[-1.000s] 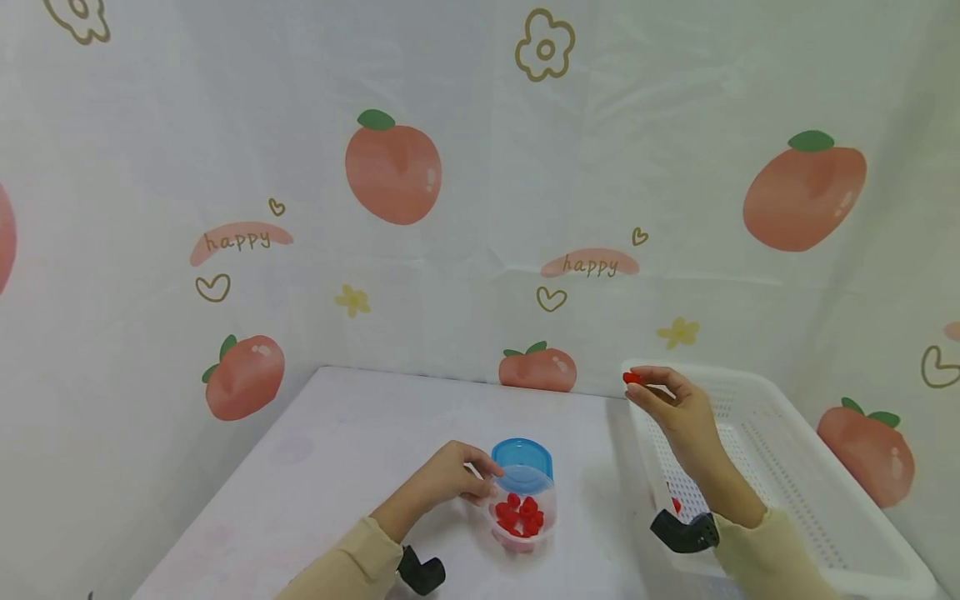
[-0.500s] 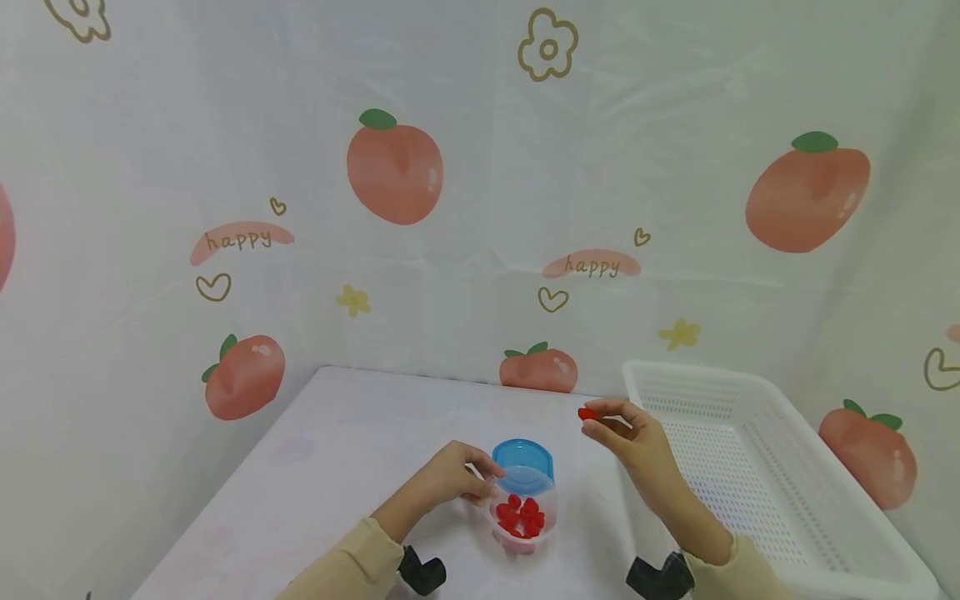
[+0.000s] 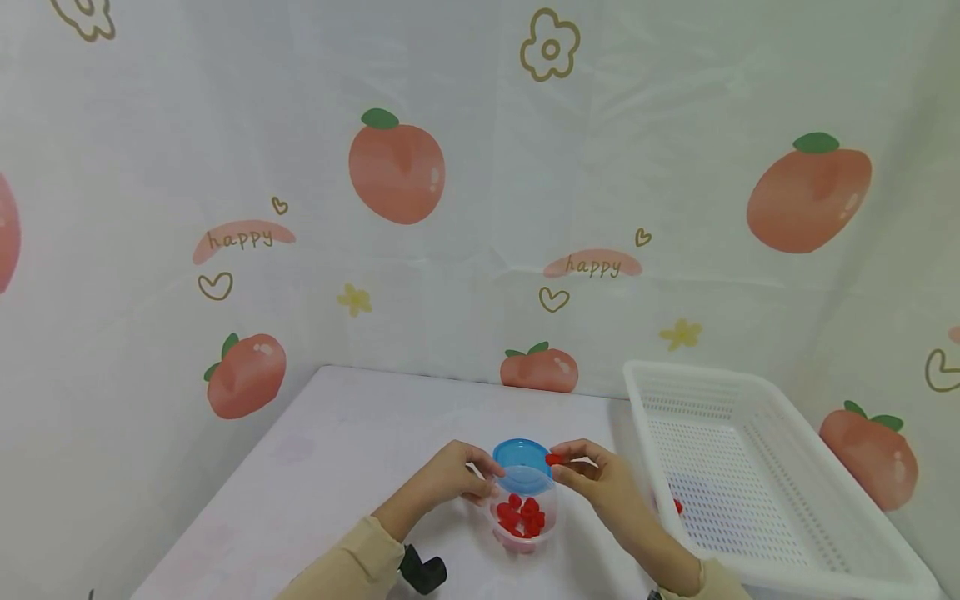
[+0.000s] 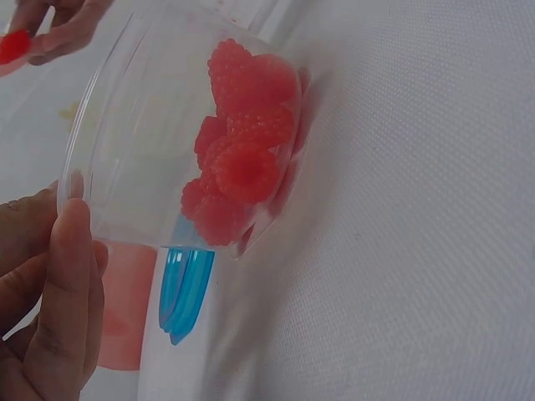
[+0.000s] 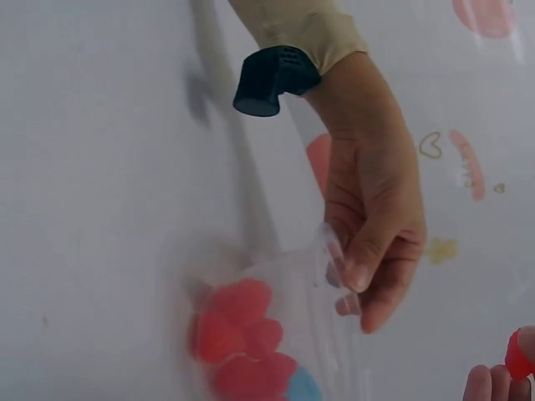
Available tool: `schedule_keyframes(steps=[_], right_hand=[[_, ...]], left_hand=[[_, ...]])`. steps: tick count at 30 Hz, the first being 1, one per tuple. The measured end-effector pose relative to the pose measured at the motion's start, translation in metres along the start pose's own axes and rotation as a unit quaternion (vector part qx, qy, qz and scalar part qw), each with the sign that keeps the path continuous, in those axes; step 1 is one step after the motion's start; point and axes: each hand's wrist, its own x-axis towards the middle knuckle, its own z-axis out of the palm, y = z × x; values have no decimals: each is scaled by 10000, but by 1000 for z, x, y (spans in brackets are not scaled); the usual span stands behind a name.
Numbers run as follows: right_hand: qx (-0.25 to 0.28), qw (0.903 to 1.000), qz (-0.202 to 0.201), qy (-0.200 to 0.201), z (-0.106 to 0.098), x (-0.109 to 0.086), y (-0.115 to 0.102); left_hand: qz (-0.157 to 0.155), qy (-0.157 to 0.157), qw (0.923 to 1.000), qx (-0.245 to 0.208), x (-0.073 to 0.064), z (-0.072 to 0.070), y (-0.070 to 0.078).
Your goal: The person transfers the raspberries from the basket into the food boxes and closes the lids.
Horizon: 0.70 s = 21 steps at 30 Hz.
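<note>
A clear plastic tub stands upright on the table with several raspberries at its bottom. My left hand pinches its rim from the left; in the right wrist view the fingertips show through the wall. Above the tub's right rim, my right hand holds a single raspberry between thumb and fingers. The left wrist view catches that raspberry at the upper left, apart from the tub. Just behind the tub lies a round blue lid, partly seen through the clear plastic.
On the right is a large white perforated basket. A small red piece, probably another raspberry, shows by its left inner wall. A fruit-print cloth hangs behind the white table.
My right hand has carried the raspberry left and down from over the basket to the tub's right rim. The left hand and the tub have stayed in place.
</note>
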Motion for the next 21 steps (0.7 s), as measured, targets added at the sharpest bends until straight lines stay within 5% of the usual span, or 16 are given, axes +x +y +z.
schedule_keyframes(steps=[11, 21], right_hand=[[-256, 9977, 347, -530, 7, -2, 25], [-434, 9955, 254, -800, 8, 3, 31]], left_hand=[[54, -3, 10000, 58, 3, 0, -2], [84, -23, 10000, 1, -1, -1, 0]])
